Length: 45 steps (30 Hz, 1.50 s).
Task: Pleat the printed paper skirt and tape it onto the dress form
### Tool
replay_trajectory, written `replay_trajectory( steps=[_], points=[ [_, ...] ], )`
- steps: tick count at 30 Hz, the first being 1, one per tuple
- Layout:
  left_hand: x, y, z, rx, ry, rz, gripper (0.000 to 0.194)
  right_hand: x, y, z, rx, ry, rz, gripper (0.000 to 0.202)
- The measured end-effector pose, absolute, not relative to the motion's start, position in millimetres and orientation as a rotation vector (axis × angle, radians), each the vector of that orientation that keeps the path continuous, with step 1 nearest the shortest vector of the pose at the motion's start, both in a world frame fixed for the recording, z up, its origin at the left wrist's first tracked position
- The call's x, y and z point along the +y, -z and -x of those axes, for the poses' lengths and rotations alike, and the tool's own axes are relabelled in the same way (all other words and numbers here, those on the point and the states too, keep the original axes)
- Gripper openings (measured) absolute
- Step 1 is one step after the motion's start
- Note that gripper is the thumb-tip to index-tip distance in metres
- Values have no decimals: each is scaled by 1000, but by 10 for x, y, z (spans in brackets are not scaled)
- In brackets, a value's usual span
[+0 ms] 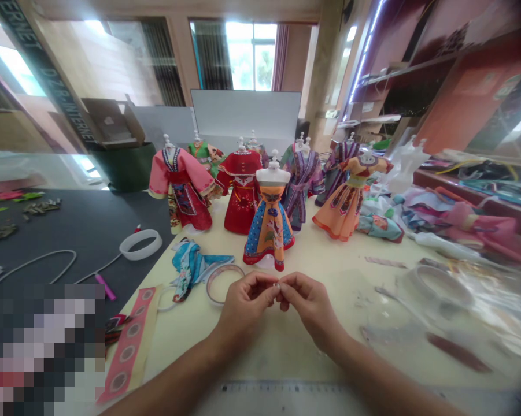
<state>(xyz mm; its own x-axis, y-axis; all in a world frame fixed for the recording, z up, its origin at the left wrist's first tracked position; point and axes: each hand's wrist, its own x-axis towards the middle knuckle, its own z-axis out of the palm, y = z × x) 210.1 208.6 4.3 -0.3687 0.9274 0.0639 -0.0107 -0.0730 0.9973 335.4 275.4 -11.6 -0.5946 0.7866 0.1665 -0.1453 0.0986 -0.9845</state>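
My left hand (254, 293) and my right hand (302, 293) meet above the pale yellow table. The fingertips of both are pinched together around something tiny and whitish, too small to name. Just behind them stands a small white dress form in a strapless orange and blue dress (271, 222) with a red hem. Close to my left hand lies a roll of tape (212, 284), partly covered by that hand. Left of the roll is a crumpled blue patterned cloth (191, 263).
Several other dressed mini dress forms, one in a red dress (241, 199), stand behind. A pink patterned strip (130, 341) lies at left, a clear tape roll (444, 286) at right. Fabric pieces (459, 222) are heaped at the right rear. A ruler (286, 388) crosses the near edge.
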Motion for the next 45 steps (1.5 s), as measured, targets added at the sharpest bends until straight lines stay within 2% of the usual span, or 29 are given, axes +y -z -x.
replay_trajectory(
  steps=[10,17,26,45],
  points=[
    [2083,-32,-2090,1513,-1517,-1099,6,2733,47,-3355,-1628,-1663,654,15],
    [2062,16,-2069,1709,-1617,-1665,7,2756,55,-3351,-1597,-1729,675,20],
    [2065,74,-2021,1793,-1569,-2194,10,2772,62,-3365,-1624,-1698,691,23],
    [2064,-4,-2020,1699,-1558,-1860,11,2767,63,-3387,-1571,-1769,675,16]
  ],
)
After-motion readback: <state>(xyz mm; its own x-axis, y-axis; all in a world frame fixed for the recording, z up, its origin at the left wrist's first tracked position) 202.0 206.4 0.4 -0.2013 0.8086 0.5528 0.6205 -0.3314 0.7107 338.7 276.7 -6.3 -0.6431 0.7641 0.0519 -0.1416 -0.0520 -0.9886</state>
